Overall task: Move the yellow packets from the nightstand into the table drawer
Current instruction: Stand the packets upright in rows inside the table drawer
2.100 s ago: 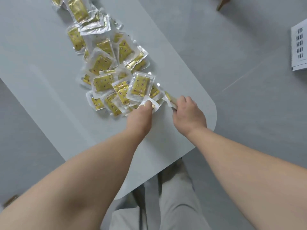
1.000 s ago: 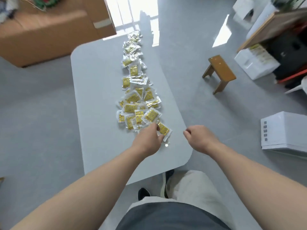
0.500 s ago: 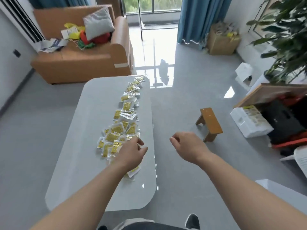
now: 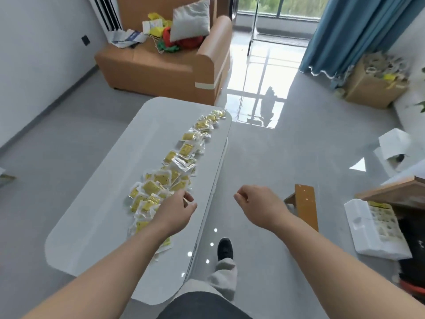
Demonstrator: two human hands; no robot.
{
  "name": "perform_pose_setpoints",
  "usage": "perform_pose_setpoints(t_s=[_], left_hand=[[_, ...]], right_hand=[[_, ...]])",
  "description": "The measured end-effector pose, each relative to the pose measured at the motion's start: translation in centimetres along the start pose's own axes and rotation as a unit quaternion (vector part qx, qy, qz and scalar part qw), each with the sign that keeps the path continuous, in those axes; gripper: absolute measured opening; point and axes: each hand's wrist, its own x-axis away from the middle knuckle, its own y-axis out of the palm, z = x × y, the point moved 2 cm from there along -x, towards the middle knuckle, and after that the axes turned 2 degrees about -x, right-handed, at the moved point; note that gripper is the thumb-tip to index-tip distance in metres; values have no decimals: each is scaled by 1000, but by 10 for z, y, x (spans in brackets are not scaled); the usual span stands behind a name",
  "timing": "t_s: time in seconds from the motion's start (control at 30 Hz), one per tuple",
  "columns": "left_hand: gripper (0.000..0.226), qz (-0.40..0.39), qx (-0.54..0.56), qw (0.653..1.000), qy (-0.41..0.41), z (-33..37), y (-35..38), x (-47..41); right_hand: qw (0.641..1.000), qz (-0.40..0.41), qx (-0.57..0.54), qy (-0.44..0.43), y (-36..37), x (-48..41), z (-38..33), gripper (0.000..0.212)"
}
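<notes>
Several yellow packets in clear wrappers lie in a long row along the right side of a white table with rounded corners. My left hand hovers over the near end of the row, fingers loosely curled, and I see nothing between them. More packets show under my left forearm. Off the table's right edge, my right hand hangs over the floor, loosely curled and empty. No open drawer is in view.
An orange sofa with clutter stands beyond the table's far end. To the right are a small wooden stool, a white foam box and a cardboard box. My leg and black shoe are beside the table.
Both hands let go of the packets they were pinching and lifted away. My view rose from the tabletop to take in the room, and my right hand moved off the table over the floor.
</notes>
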Motion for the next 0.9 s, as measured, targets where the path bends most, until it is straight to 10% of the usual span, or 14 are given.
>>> perform_pose_setpoints(t_s=[0.5, 0.9], left_hand=[[15, 10, 61, 998, -28, 161, 19, -244], [10, 175, 214, 908, -313, 170, 74, -345]], right_hand=[[992, -53, 97, -56, -147, -257, 59, 32], [920, -256, 144, -260, -137, -480, 67, 33]])
